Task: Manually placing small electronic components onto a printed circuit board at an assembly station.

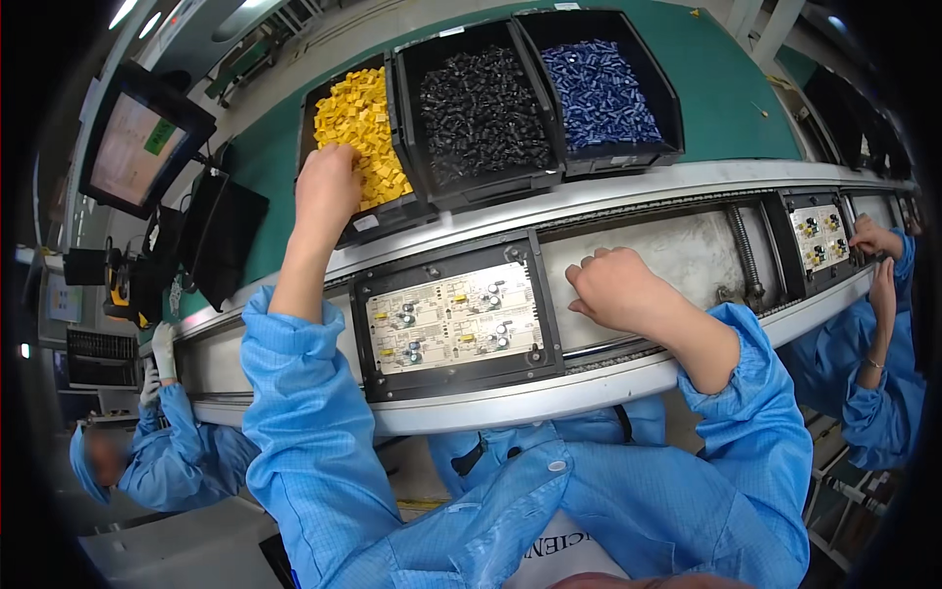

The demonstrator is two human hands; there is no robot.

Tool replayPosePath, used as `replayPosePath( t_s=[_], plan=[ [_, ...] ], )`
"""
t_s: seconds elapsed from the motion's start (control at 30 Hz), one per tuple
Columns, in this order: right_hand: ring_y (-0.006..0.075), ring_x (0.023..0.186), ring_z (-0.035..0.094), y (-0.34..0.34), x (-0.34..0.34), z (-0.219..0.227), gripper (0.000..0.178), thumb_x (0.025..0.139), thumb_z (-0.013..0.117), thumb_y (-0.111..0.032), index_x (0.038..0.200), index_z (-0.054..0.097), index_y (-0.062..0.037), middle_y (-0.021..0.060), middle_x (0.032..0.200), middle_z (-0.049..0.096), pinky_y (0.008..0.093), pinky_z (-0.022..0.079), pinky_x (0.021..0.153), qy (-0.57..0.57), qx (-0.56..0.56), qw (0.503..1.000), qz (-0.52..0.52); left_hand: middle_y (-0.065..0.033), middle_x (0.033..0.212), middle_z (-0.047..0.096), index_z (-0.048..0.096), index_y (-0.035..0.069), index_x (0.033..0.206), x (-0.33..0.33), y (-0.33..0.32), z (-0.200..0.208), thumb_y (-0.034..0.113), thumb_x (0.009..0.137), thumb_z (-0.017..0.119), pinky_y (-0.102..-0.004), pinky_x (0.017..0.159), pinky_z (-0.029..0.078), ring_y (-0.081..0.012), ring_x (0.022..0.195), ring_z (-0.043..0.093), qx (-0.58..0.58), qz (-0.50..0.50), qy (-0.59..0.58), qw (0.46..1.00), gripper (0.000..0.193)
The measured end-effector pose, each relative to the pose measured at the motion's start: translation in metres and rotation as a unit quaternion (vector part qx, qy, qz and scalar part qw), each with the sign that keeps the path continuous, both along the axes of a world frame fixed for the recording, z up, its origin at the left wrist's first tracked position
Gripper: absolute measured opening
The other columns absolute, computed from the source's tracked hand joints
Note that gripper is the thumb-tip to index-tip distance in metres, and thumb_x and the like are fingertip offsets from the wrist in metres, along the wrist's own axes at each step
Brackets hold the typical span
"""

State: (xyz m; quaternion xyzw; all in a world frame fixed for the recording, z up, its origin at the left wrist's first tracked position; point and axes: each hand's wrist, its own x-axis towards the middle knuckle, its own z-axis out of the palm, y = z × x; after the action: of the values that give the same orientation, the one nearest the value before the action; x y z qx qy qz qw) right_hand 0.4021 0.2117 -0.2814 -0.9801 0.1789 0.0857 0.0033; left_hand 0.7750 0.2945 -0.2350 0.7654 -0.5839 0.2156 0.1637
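Observation:
My left hand (pixel 329 191) reaches over the near left edge of a black bin heaped with small yellow block-shaped components (pixel 355 110). Its fingers are bent together against the heap, and whatever lies between them is hidden. Over the conveyor, my right hand (pixel 618 290) hovers with curled fingers; I cannot make out what they hold, if anything. Between my hands, a pale circuit board panel (pixel 432 332) lies in a black carrier frame (pixel 551 339). Several yellow, dark and blue components stand on the panel.
Beside the yellow parts stand bins of black components (pixel 481 113) and blue components (pixel 601 93) on a green work surface (pixel 731 113). Another loaded carrier (pixel 817 236) sits right, near a co-worker's hands (pixel 876 257). A gloved co-worker (pixel 163 351) and a monitor (pixel 140 137) are left.

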Motion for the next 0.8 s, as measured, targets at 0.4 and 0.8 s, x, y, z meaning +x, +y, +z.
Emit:
replayPosePath(
  t_s=[0.4, 0.8],
  plan=[
    [0.0329, 0.085, 0.069, -0.066, 0.018, 0.071, 0.024, 0.088, 0.066, -0.021, 0.105, 0.069, -0.0050, 0.0155, 0.093, 0.072, 0.0394, 0.055, 0.076, -0.410, -0.014, 0.904, -0.121, -0.0129, 0.090, 0.068, 0.068, 0.003, 0.094, -0.014, 0.018, -0.005, 0.008, 0.086, 0.068, -0.0359, 0.074, 0.052, -0.0292, 0.082, 0.066, -0.098, -0.009, 0.082, 0.992, 0.010],
    [0.0195, 0.078, 0.068, -0.137, 0.050, 0.044, 0.016, 0.086, 0.071, -0.011, 0.099, 0.070, -0.0010, 0.0107, 0.084, 0.072, 0.0330, 0.052, 0.073, -0.334, 0.106, 0.922, -0.165, -0.0115, 0.090, 0.069, 0.071, 0.002, 0.102, -0.137, 0.078, -0.025, 0.003, 0.091, 0.064, -0.0319, 0.075, 0.052, -0.0239, 0.082, 0.067, -0.002, -0.190, 0.399, 0.897, 0.013]
  ],
)
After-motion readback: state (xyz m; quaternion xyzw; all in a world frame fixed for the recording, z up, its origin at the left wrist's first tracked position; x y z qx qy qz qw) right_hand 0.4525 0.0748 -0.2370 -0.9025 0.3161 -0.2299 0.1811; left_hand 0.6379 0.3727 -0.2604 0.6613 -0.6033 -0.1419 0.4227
